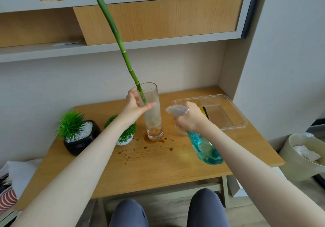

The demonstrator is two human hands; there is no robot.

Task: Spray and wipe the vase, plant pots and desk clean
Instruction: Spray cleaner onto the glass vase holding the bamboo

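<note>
A tall glass vase [154, 121], cloudy and speckled brown, stands upright at the middle of the wooden desk [154, 167]. A long green bamboo stalk [112, 27] leans out of it to the upper left. My left hand [136, 106] holds the vase around its upper half, thumb across the front. My right hand [190, 118] grips the head of a spray bottle [204, 147] of blue liquid, its nozzle pointing left at the vase. Brown stains [149, 144] ring the vase base and dot the desk. A black square pot [82, 137] and a small white pot [125, 136] stand left of the vase.
A clear plastic tray [228, 114] with a yellow-and-black sponge [204, 111] sits at the desk's back right. Shelves [123, 47] hang above the desk. A beige bin [302, 158] with white tissue stands on the floor to the right. My knees are under the front edge.
</note>
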